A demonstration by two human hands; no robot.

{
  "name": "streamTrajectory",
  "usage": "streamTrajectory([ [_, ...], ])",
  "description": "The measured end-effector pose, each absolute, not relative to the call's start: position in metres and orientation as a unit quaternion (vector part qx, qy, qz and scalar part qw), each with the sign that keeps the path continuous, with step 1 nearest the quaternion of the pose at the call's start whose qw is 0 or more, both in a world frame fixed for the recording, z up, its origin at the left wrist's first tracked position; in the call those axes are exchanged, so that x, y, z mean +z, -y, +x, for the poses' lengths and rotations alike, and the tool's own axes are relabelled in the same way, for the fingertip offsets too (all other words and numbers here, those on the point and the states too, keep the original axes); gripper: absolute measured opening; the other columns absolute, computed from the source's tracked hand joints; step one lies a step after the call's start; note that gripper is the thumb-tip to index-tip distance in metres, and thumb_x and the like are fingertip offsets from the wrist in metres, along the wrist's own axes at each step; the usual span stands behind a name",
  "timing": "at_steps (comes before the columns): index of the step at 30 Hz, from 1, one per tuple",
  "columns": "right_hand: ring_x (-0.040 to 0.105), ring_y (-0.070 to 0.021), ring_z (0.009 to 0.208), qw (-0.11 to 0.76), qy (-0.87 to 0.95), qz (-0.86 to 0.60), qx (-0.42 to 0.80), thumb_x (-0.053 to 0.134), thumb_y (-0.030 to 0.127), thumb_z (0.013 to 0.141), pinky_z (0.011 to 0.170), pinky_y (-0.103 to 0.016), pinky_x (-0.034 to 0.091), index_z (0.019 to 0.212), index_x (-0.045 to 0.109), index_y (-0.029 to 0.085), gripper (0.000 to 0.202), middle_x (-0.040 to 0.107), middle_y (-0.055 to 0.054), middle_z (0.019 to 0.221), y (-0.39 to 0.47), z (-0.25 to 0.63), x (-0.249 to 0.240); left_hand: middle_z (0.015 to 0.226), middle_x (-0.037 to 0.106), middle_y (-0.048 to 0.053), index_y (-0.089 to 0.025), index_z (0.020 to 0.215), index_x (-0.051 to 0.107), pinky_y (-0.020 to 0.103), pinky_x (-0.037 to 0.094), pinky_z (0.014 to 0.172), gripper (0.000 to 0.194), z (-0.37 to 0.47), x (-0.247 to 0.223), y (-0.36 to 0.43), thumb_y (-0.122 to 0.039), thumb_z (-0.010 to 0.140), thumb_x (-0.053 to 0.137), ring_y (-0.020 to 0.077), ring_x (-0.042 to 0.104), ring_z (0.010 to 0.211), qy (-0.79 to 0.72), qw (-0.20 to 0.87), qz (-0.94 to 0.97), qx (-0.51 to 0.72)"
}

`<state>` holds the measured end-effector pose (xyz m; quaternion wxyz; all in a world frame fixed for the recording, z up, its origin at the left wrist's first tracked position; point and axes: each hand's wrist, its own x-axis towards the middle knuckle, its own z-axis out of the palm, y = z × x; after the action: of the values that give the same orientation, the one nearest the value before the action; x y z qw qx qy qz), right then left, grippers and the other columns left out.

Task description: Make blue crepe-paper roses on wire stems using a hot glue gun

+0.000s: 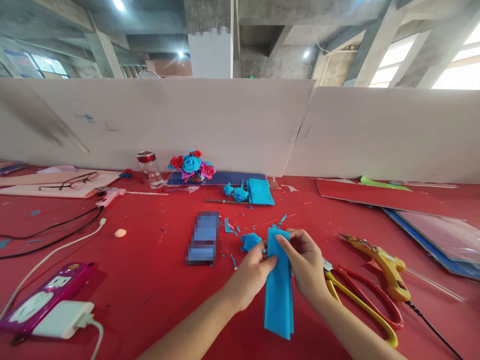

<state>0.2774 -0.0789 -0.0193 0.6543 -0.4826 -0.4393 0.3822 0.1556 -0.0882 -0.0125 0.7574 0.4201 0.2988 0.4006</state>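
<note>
A long folded strip of blue paper (pixel 279 295) hangs between my two hands over the red table. My left hand (pixel 249 277) pinches its left edge, thumb on the front. My right hand (pixel 305 262) grips the top right part, thumb pressed on the face of the strip and fingers behind it. Just beyond my left hand lies a crumpled blue paper piece (pixel 250 242). Farther back are small blue paper flowers (pixel 239 194) beside a folded blue paper square (pixel 261 192). Small blue scraps are scattered around.
Left of my hands lies a phone (pixel 203 238). Scissors (pixel 363 300) and a yellow glue gun (pixel 386 265) are at right. A purple power strip (pixel 45 297) sits at left; a flower arrangement (pixel 192 165) and glass jar (pixel 151 170) stand near the white partition (pixel 187 120).
</note>
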Motion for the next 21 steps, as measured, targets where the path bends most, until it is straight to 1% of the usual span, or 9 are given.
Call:
streamTrajectory([
  [3,0.042,-0.0081,0.041,0.601,0.412,-0.487,0.482,0.072,0.043,0.066,0.033,-0.019,0.033,0.088,0.056,0.023,0.034,0.053,0.006,0.057,0.077,0.282,-0.013,0.093,0.064,0.007,-0.017,0.11,0.056,0.031,0.043,0.076,0.029,0.153,-0.013,0.086,-0.025,0.082,0.056,0.0186,0.06,0.085,-0.29,0.759,0.431,0.393],
  [5,0.038,-0.0071,0.034,0.558,0.391,-0.488,0.545,0.072,0.046,0.064,0.028,-0.019,0.029,0.085,0.061,0.019,0.036,0.052,0.005,0.051,0.075,0.287,-0.011,0.094,0.064,0.008,-0.017,0.111,0.055,0.032,0.044,0.075,0.031,0.151,-0.012,0.086,-0.027,0.082,0.057,0.0203,0.06,0.086,-0.3,0.757,0.437,0.382],
  [7,0.04,-0.007,0.034,0.551,0.382,-0.486,0.56,0.073,0.045,0.063,0.03,-0.02,0.032,0.074,0.064,0.016,0.033,0.054,0.003,0.049,0.072,0.291,-0.01,0.096,0.064,0.009,-0.015,0.109,0.056,0.033,0.045,0.077,0.034,0.15,-0.009,0.087,-0.028,0.078,0.062,0.0223,0.06,0.089,-0.318,0.751,0.444,0.371],
  [9,0.043,-0.0071,0.038,0.567,0.376,-0.482,0.551,0.074,0.044,0.063,0.035,-0.02,0.036,0.069,0.065,0.016,0.03,0.056,0.003,0.05,0.071,0.294,-0.011,0.096,0.065,0.01,-0.014,0.106,0.057,0.034,0.045,0.079,0.04,0.151,-0.006,0.089,-0.028,0.071,0.07,0.0236,0.061,0.09,-0.331,0.751,0.449,0.353],
  [12,0.043,-0.0066,0.042,0.58,0.373,-0.477,0.545,0.074,0.042,0.064,0.039,-0.019,0.037,0.063,0.065,0.016,0.028,0.056,0.003,0.05,0.069,0.297,-0.013,0.091,0.067,0.01,-0.014,0.105,0.059,0.038,0.047,0.08,0.046,0.153,-0.006,0.093,-0.029,0.064,0.075,0.0235,0.064,0.084,-0.331,0.772,0.436,0.324],
  [16,0.041,-0.0062,0.042,0.584,0.383,-0.476,0.534,0.074,0.041,0.065,0.04,-0.019,0.035,0.058,0.065,0.015,0.028,0.054,0.004,0.047,0.07,0.298,-0.013,0.079,0.068,0.01,-0.011,0.094,0.063,0.038,0.049,0.075,0.041,0.155,-0.008,0.093,-0.031,0.061,0.077,0.0234,0.065,0.077,-0.347,0.782,0.409,0.318],
  [20,0.049,-0.0092,0.048,0.579,0.403,-0.475,0.526,0.074,0.039,0.064,0.047,-0.021,0.042,0.062,0.068,0.016,0.024,0.06,0.002,0.053,0.074,0.294,-0.009,0.076,0.068,0.009,-0.01,0.085,0.066,0.035,0.049,0.073,0.035,0.154,-0.008,0.09,-0.036,0.064,0.074,0.0223,0.065,0.075,-0.358,0.76,0.425,0.337],
  [21,0.049,-0.0098,0.047,0.574,0.41,-0.473,0.528,0.074,0.039,0.064,0.046,-0.022,0.043,0.064,0.07,0.016,0.023,0.06,0.001,0.052,0.075,0.292,-0.008,0.076,0.068,0.009,-0.01,0.084,0.066,0.034,0.049,0.072,0.033,0.154,-0.007,0.089,-0.037,0.065,0.072,0.0221,0.064,0.074,-0.358,0.755,0.427,0.345],
])
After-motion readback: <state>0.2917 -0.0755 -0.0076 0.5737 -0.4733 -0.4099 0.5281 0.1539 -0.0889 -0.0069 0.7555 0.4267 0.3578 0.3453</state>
